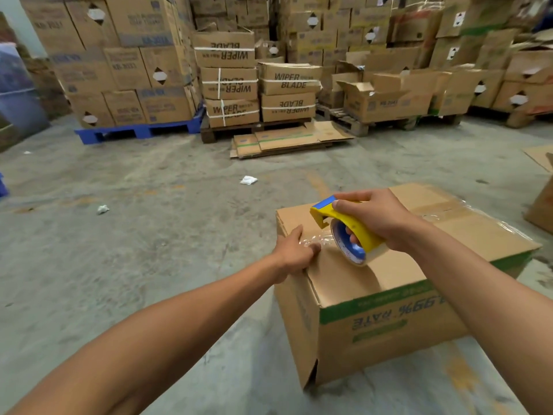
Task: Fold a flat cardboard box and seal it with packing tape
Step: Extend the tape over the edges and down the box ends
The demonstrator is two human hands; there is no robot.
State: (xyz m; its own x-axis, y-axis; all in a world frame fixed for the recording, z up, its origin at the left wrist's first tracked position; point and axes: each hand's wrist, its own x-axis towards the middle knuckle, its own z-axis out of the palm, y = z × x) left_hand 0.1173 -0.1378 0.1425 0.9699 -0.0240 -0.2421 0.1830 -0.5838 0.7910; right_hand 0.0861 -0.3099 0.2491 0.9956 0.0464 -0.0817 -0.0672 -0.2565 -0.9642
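The floor (pixel 149 190) is bare grey concrete, stained and scuffed, with two crumpled white scraps (pixel 248 180) lying on it towards 11 o'clock from the box. Across the far side, from 10 to 2 o'clock, stand stacked cartons (pixel 230 79) on pallets, some printed "WIPER BLADE" and tied with white strapping; a blue pallet (pixel 137 131) carries the stack at 10 o'clock, and a pile of flattened cardboard (pixel 290 139) lies on the floor at 12 o'clock in front of them.

The cardboard box (pixel 389 295) stands folded up on the floor at 4 o'clock, its top flaps closed, a green band and upside-down print on its near side. A strip of clear tape (pixel 443 217) shines along the top seam towards the far right corner.

The right hand (pixel 380 217) is wrapped around a yellow and blue tape dispenser (pixel 347 226), the roll of tape (pixel 356 250) resting on the box top near its left end. The left hand (pixel 296 250) lies at the left edge of the top, thumb and fingers pinched on the loose, wrinkled end of the tape (glare makes its outline hard to follow).

Another carton (pixel 543 211) is cut off at the right edge at 3 o'clock. The upper left corner is blurred, with something bluish there that cannot be made out. Print on the far cartons is mostly unreadable.
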